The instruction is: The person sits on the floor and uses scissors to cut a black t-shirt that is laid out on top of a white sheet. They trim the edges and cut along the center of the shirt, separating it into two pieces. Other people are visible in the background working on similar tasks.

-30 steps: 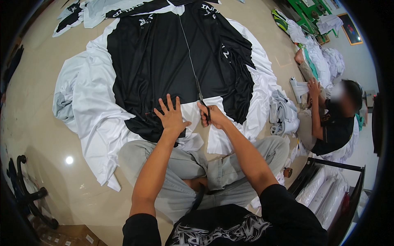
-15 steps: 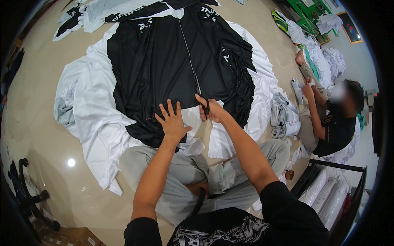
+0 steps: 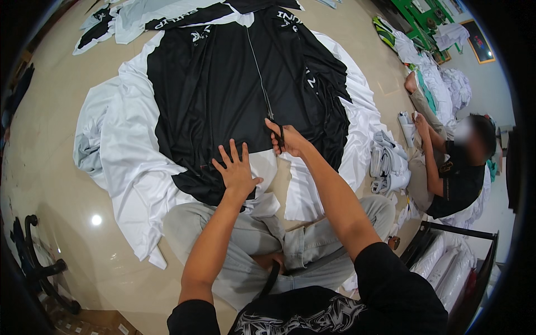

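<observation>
A large sheet of black fabric with white borders and white lettering (image 3: 223, 89) is spread over the floor in front of my crossed legs. My right hand (image 3: 287, 139) grips a pair of black-handled scissors (image 3: 270, 111), its blades pointing away from me into the black cloth. A thin pale line runs through the fabric from the blade tips up to the far white notch. My left hand (image 3: 237, 170) lies flat with fingers spread, pressing on the black cloth near its lower edge. White fabric (image 3: 261, 167) shows between my two hands.
Rolled grey-white fabric bundles (image 3: 388, 162) lie at the right. Beside them a co-worker (image 3: 458, 173) sits on the floor, handling something small. Plastic-wrapped rolls (image 3: 446, 265) stand in a black frame at lower right. A black wheeled chair base (image 3: 42, 271) is at the left, a cardboard box (image 3: 106, 322) below.
My right hand and the scissors have moved slightly away from me along the cloth. My left hand stays spread in nearly the same place.
</observation>
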`<state>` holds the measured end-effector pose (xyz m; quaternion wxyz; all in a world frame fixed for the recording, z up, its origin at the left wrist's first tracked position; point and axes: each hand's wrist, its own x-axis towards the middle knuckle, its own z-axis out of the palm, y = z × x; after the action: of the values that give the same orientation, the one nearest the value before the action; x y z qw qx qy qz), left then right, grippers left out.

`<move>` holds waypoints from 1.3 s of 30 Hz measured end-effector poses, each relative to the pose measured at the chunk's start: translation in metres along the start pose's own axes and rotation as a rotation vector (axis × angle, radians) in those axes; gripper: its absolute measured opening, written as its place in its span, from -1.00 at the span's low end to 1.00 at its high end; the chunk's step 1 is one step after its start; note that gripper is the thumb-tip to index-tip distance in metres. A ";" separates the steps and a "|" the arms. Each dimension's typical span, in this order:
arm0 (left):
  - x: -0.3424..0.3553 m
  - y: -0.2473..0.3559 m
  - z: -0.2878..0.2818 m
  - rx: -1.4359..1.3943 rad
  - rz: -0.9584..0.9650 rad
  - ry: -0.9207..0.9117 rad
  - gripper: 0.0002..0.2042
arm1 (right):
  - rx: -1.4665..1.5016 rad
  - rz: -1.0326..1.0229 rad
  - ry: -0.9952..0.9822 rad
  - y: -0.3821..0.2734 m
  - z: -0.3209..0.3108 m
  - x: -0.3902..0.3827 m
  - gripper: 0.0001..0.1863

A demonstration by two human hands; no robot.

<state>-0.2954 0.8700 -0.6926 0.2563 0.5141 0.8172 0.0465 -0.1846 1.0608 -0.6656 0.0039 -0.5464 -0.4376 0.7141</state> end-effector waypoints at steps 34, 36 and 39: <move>0.001 0.002 0.002 0.030 -0.006 0.023 0.23 | -0.090 -0.093 0.014 -0.033 -0.003 0.048 -0.41; 0.000 0.001 0.001 0.031 -0.008 0.024 0.23 | -0.063 -0.072 0.012 -0.045 -0.002 0.049 -0.42; 0.000 0.002 0.000 0.029 -0.009 0.019 0.24 | -0.032 -0.057 0.012 -0.058 -0.003 0.053 -0.42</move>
<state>-0.2933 0.8712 -0.6919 0.2415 0.5137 0.8224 0.0386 -0.2308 1.1243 -0.6705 0.0181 -0.5380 -0.4642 0.7033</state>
